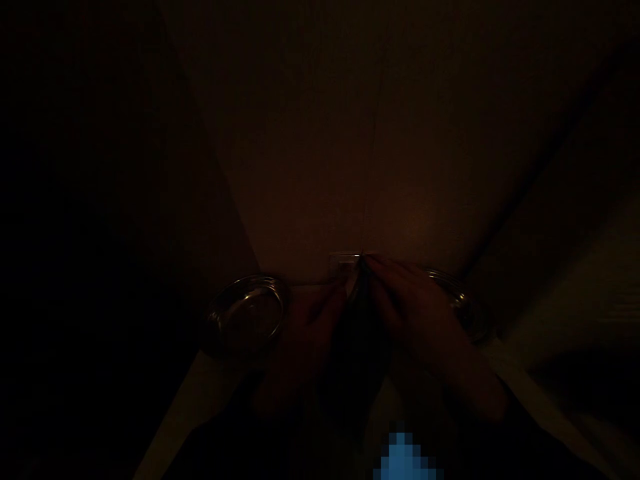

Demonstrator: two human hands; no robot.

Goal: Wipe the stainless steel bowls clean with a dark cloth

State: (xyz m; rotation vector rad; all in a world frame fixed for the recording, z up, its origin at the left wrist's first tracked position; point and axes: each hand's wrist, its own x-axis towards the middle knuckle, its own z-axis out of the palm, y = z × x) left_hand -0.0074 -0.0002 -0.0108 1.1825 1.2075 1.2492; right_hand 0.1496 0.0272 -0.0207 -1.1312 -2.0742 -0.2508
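Right hand [415,303] pinched a dark item [357,353]. Left hand [310,327] curled partway beside it; hold unclear. Bowl [253,313] stood left.

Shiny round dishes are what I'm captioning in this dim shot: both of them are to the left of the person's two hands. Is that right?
Not quite. Only one dish is to the left of the left hand; the other dish is to the right, partly hidden behind the right hand. The head view shows this.
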